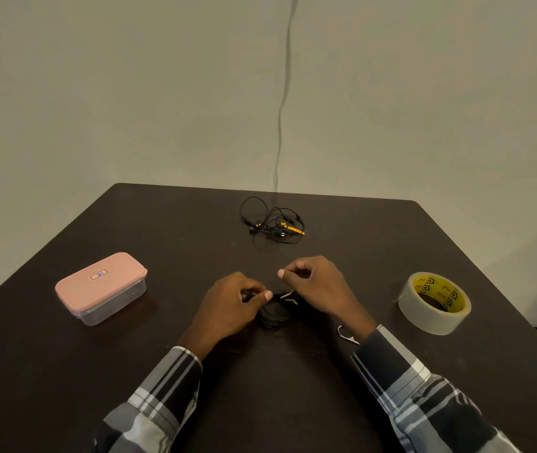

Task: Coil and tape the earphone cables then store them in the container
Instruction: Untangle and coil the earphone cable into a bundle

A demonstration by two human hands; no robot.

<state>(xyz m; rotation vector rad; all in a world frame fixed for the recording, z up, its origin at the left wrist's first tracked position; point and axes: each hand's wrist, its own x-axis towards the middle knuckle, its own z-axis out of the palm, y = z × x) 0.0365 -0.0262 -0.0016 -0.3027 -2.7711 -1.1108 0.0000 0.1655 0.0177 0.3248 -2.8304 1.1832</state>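
The black coiled cable (273,317) sits on the dark tabletop (195,230), right between your hands. Your left hand (231,304) curls its fingers and thumb around the coil's top edge. Your right hand (316,286) is raised a little, pinching the thin cable end. The other earphones (272,222) lie tangled farther back. The pink-lidded container (100,287) is on your left, the tape roll (435,302) on your right.

Dark table (195,387), lidded container (100,287), tape roll (434,303), tangled earphones (272,222)
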